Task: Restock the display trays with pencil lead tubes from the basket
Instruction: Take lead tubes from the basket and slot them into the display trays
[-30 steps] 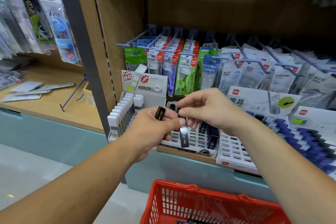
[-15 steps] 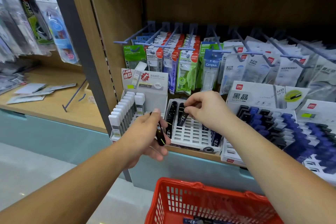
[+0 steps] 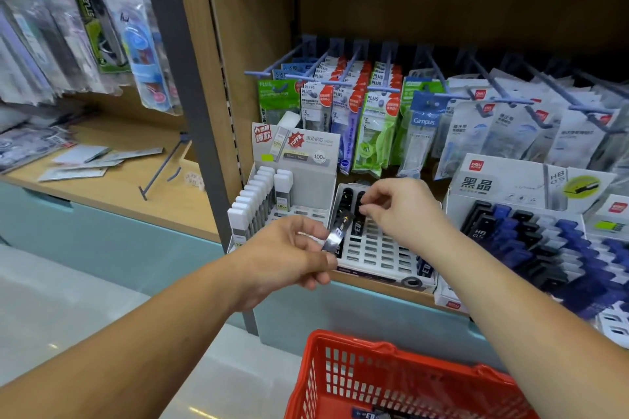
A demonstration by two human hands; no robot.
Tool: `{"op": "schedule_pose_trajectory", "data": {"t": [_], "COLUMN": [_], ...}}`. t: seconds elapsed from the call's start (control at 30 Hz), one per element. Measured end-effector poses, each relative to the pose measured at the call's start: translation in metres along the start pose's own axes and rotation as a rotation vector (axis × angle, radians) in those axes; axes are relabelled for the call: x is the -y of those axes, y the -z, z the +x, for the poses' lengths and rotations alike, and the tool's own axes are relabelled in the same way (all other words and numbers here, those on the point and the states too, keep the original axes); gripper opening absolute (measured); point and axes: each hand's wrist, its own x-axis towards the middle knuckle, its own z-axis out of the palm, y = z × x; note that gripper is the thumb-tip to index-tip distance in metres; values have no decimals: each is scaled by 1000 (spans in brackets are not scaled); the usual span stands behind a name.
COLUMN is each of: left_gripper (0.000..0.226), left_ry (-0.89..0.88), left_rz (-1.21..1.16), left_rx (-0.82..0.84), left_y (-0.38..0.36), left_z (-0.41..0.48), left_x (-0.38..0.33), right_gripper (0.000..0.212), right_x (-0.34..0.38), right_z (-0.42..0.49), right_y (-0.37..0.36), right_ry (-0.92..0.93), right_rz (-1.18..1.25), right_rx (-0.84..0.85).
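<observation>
Early yet: few tubes (image 3: pixel 348 200) in tray (image 3: pixel 376 252), most slots bare. Left hand (image 3: pixel 285 257) pinches spare tube (image 3: pixel 335 237); right hand (image 3: pixel 400 211) curled over tray, grip unclear. Basket (image 3: pixel 357 346) holds more.

Correction-tape packets (image 3: pixel 374 133) on hooks (image 3: pixel 272 59) (green, blue)

Stationery shop: pegged packets (image 3: pixel 374 136) above lead display trays (image 3: pixel 374 252); red basket (image 3: pixel 343 341)

The single head-worn wide-angle view faces forward and down at close range. Display trays (image 3: pixel 374 252) fill frame centre. The red basket (image 3: pixel 343 340) occupies the lower edge.
</observation>
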Motion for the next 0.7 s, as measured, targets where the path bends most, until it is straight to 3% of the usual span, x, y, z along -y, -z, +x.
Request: {"op": "schedule_pose_trajectory", "data": {"t": [0.2,0.3,0.37,0.57,0.7], "left_gripper": [17,12,14,29,18], "left_ry": [-59,-108,-151,-219,-142], "left_rz": [-45,-61,-77,-162,-110], "left_rx": [-107,-155,-160,-201,-254], "left_y": [2,1,-2,-8,-9], "left_z": [2,4,4,4,9], "left_x": [-2,-5,-9,-17,-9], "right_gripper": [15,16,13,28,26], "right_x": [12,29,35,29,18], "right_z": [-2,-11,-13,-11,-14], "right_y": [14,29,30,24,22], "right_ry": [74,166,222,191,115], "right_rz": [13,179,160,257,318], "right_rx": [81,243,324,334,271]}}
